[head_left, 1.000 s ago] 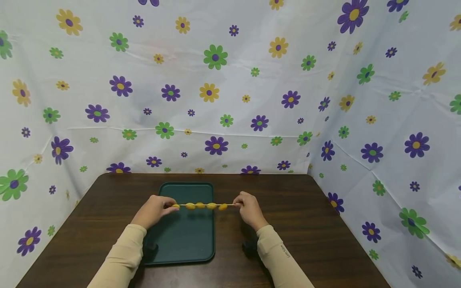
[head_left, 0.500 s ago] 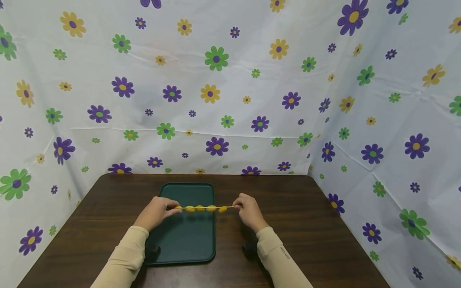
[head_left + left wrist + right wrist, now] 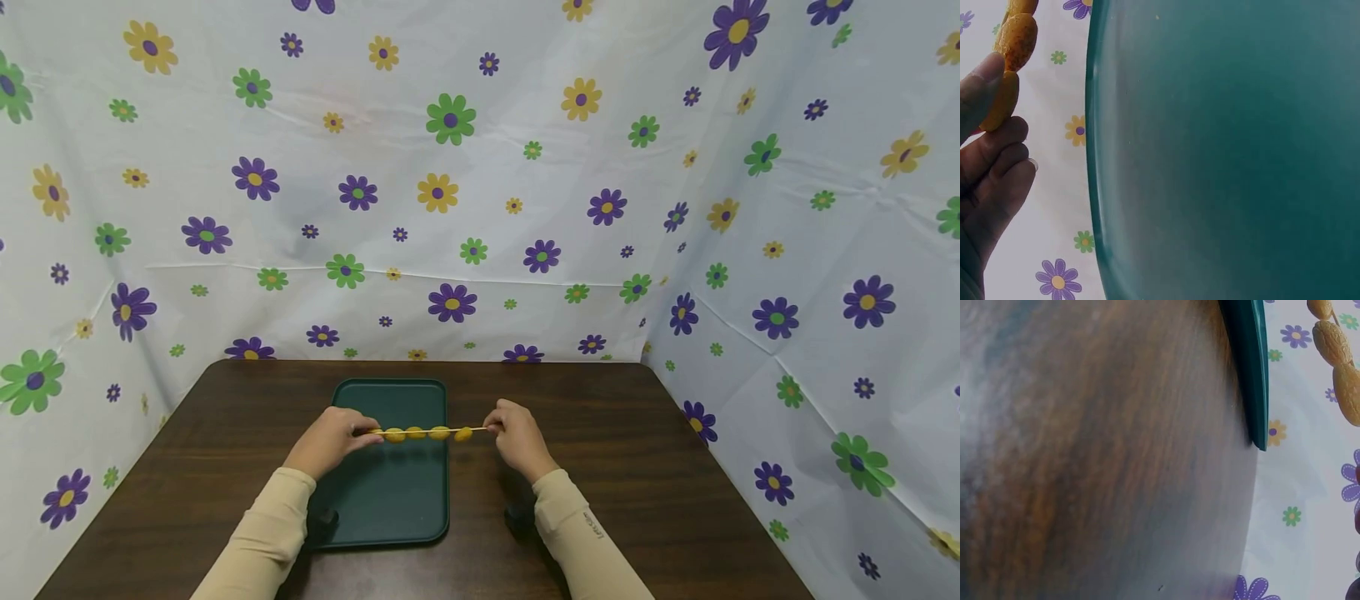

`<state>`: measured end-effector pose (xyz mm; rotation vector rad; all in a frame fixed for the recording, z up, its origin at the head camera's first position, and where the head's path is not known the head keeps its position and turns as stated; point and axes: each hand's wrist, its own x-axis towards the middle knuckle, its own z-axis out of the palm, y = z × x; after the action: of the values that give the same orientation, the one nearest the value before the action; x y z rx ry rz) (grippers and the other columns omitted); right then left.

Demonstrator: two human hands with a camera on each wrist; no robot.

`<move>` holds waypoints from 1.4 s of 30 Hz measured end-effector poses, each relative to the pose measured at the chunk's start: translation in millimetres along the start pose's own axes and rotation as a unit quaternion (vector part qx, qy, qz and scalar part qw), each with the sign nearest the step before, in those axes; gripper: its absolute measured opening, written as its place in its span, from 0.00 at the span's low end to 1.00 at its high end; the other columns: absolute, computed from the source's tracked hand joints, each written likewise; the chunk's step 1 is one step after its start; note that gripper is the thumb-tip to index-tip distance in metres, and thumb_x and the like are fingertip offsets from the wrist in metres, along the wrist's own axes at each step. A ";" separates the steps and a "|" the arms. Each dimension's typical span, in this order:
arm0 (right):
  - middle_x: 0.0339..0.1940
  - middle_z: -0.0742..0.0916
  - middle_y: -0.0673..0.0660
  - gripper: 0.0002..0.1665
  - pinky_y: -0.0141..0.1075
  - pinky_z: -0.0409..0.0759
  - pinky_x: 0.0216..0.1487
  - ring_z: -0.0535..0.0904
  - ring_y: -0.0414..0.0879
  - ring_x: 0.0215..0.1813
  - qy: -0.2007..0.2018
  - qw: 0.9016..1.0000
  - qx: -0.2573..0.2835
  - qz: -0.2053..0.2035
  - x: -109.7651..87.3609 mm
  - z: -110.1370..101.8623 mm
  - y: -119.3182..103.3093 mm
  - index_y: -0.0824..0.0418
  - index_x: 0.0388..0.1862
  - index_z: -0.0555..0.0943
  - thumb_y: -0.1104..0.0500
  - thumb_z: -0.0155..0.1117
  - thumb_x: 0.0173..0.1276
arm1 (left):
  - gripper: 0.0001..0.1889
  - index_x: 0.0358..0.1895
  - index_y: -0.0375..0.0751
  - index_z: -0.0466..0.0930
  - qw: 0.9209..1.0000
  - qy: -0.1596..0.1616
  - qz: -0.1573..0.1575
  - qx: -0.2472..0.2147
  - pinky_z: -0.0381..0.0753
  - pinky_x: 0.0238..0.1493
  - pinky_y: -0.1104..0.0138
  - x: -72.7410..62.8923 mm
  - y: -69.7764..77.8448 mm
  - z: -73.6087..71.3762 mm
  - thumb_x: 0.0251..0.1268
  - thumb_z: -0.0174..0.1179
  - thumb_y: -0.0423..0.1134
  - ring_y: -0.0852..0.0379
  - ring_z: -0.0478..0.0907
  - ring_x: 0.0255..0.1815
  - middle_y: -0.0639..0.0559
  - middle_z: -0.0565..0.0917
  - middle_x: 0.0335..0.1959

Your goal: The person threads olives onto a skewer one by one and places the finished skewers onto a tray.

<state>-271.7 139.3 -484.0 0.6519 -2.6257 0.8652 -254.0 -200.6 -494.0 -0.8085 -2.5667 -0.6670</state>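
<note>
In the head view a thin wooden skewer (image 3: 479,429) stretches level between both hands, above the tray's right half. Several yellow-brown oval pieces (image 3: 439,433) are threaded on it; I cannot tell their kind, though the right wrist view shows wrinkled skins (image 3: 1332,342). My left hand (image 3: 327,440) pinches the end piece (image 3: 1004,103) between thumb and fingers, hiding part of it. My right hand (image 3: 519,437) pinches the bare right end of the skewer. Only the tips of some right fingers (image 3: 1354,591) show at the edge of the right wrist view.
A dark green rectangular tray (image 3: 390,508) lies on the brown wooden table (image 3: 600,417), left of the middle. White cloth with printed flowers (image 3: 487,242) hangs behind and on both sides. Small black objects (image 3: 519,517) sit under the wrists.
My left hand has shifted slightly right along the skewer, covering more of the end piece. The right hand and the threaded pieces have barely moved.
</note>
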 end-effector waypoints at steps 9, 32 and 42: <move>0.26 0.76 0.47 0.09 0.34 0.76 0.34 0.71 0.40 0.28 -0.026 0.999 0.013 0.015 -1.0 0.8 1.7 0.63 0.30 0.88 0.74 0.66 0.65 | 0.07 0.37 0.49 0.90 0.998 0.008 -0.042 -0.036 0.82 0.33 0.70 -4.9 -3.3 2.0 0.57 0.75 0.42 0.70 0.76 0.28 0.64 0.85 0.30; 0.37 0.84 0.57 0.06 0.36 0.72 0.37 0.74 0.48 0.38 -0.096 0.924 0.258 0.265 -7.3 22.7 -22.8 0.70 0.37 0.87 0.71 0.63 0.70 | 0.10 0.49 0.37 0.88 0.987 0.002 -0.144 -0.065 0.84 0.48 0.48 -43.4 -27.7 -28.7 0.68 0.67 0.35 0.45 0.85 0.46 0.46 0.88 0.45; 0.37 0.84 0.58 0.07 0.38 0.74 0.39 0.75 0.49 0.39 -0.057 0.913 0.263 0.308 -7.9 38.0 -45.7 0.70 0.36 0.87 0.70 0.63 0.71 | 0.08 0.47 0.37 0.88 0.988 -0.007 -0.146 -0.052 0.84 0.46 0.48 -51.1 -25.6 -46.7 0.69 0.65 0.33 0.47 0.86 0.43 0.45 0.89 0.44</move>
<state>-247.1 85.6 -494.6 -0.0579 -2.7371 1.8009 -221.1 -266.4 -488.0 -0.4715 -2.7085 -0.8904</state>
